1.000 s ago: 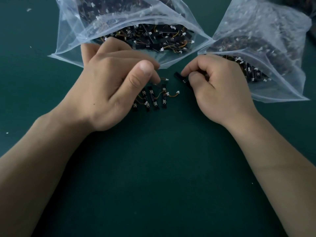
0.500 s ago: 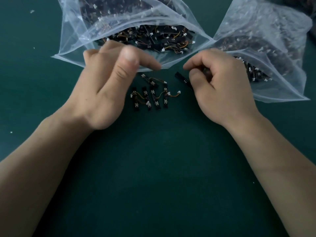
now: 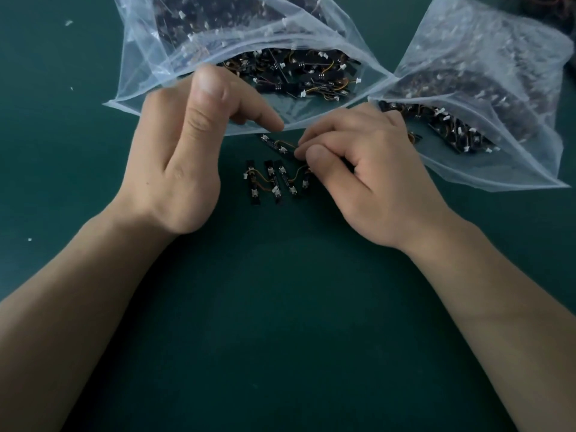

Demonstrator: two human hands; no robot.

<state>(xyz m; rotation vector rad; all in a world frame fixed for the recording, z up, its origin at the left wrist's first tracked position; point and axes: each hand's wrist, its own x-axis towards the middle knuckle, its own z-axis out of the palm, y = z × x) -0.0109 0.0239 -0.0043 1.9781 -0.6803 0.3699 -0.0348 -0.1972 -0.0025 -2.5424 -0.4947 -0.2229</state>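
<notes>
The piece I'm working is a small black strip board (image 3: pixel 274 144) with white connectors and a thin orange wire. It lies tilted on the dark green bench (image 3: pixel 280 307), just behind the row of boards (image 3: pixel 274 182), four like pieces laid side by side. My right hand (image 3: pixel 374 176) comes in from the right of that row, and its fingers (image 3: pixel 314 155) pinch the strip board at its right end, where the wire leaves it. My left hand (image 3: pixel 184 157) hovers left of the row with its fingers loose and its thumb up, gripping nothing. I judge the piece to be nearly weightless and stiff along its body, with a springy wire that can snag on its neighbours. I'd hold it by the edges of the board and never pull on the wire or a connector. Behind the row, a large bag (image 3: pixel 149 73) of clear floppy plastic gapes open toward me, holding a tangled heap of the same wired boards. Behind and to the right of the row, a second bag (image 3: pixel 514 151) of the same clear plastic, also open, holds more of them, with a few showing at its mouth.
</notes>
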